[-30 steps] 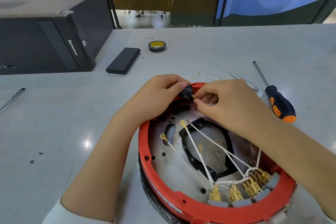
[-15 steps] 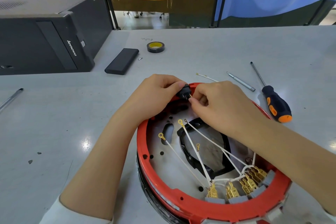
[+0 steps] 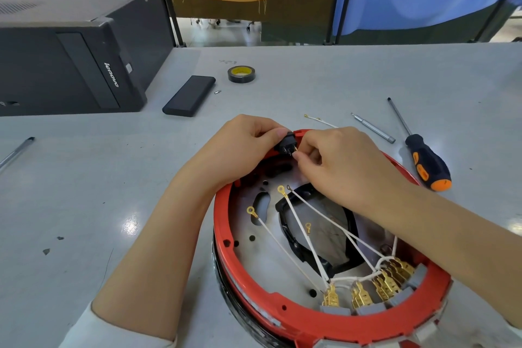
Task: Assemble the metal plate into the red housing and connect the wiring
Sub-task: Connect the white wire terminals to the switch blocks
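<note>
Head view: your left hand (image 3: 243, 144) steadies black switch (image 3: 288, 144); right hand (image 3: 341, 161) fingertips now pinch terminal against it. Wiring under way.

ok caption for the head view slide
Both hands fit a wire terminal onto the black switch at the red housing rim.

red housing (image 3: 310, 325): near rim cut off by the bottom edge
metal plate (image 3: 271, 260): far right part hidden under the right hand (image 3: 344, 161) and forearm
black switch (image 3: 288, 143): mostly covered by left hand (image 3: 240, 144) fingers
wire held at the switch: hidden inside the right fingers
computer case (image 3: 70, 59): cut off at the left edge
silver rod (image 3: 17, 151): runs out of the left edge
</note>
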{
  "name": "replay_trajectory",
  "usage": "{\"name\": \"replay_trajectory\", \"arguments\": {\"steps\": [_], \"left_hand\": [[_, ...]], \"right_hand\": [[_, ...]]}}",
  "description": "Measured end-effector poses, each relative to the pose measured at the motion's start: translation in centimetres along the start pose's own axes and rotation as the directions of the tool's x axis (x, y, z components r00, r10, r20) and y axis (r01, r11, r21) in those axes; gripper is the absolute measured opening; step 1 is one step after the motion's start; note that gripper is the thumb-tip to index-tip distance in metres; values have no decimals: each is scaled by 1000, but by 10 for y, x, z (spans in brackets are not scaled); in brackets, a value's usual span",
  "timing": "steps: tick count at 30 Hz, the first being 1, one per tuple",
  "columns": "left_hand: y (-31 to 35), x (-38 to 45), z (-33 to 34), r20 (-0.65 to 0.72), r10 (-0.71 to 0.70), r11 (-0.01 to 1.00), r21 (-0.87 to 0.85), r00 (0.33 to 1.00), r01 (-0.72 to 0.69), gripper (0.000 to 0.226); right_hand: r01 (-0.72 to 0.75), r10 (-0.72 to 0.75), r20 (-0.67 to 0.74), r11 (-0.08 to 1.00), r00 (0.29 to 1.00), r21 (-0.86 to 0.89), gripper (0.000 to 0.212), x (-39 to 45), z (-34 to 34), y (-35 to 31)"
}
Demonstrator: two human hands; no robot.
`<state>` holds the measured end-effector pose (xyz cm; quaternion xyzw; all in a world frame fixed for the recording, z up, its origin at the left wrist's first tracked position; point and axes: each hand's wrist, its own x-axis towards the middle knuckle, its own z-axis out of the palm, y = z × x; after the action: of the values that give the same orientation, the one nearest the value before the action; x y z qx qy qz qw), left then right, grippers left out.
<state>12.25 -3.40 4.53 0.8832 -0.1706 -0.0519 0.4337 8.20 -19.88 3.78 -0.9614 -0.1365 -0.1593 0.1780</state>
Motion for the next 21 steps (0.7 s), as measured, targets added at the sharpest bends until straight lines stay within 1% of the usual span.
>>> {"name": "replay_trajectory", "arguments": {"steps": [12,15,18,21], "left_hand": [[2,-1,0,5,17,1000,17,1000,-17,26],[1,-3,0,0,15,1000,-12,1000,-15,26],[1,-4,0,13,13,998,-59,1000,-13,26],[1,-5,-1,22,11,995,-100,1000,-9,25]], "right_hand": [[-32,31,22,998,999,61,18,5,-1,-1],[-9,8,29,999,1000,36,18,4,-3,-1],[23,-22,25,998,999,-60,19,3,-6,-3],[2,-2,6,999,1000,-37,22,3,-15,-2]]}}
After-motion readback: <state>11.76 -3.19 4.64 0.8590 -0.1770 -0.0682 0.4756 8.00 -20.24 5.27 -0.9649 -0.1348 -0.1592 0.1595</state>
